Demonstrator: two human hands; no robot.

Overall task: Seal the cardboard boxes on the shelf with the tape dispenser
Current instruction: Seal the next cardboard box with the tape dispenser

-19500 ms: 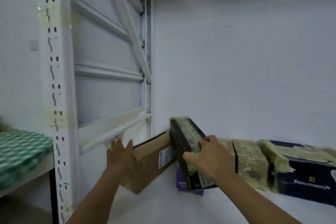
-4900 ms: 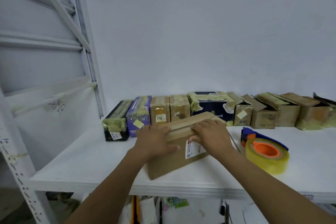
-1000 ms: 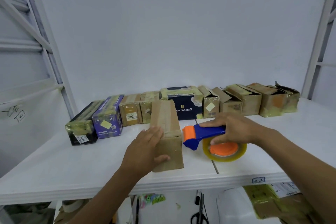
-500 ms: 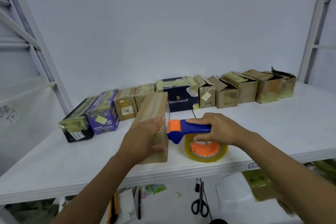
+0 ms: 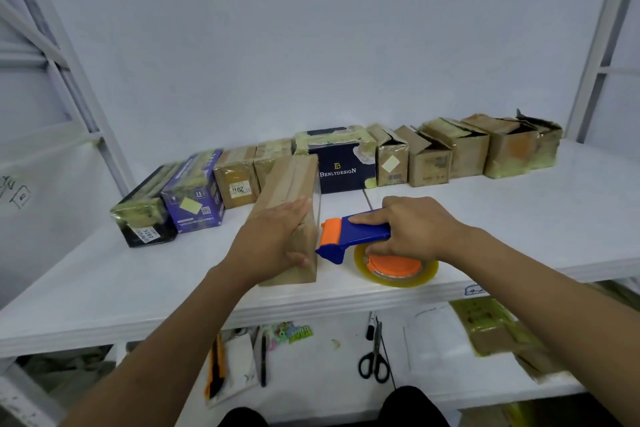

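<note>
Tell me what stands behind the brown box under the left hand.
Right behind the brown box stand a small taped carton and the navy Benlydesign box, in the row along the wall. It hides part of each.

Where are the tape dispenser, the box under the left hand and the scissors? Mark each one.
tape dispenser (image 5: 363,234): head view, on its blue handle.
cardboard box (image 5: 292,180): head view, on the far part of its top face.
scissors (image 5: 377,343): head view, on the blades, lower shelf.

2 bare forearms (image 5: 180,333); dark trousers (image 5: 414,406) over knees.
</note>
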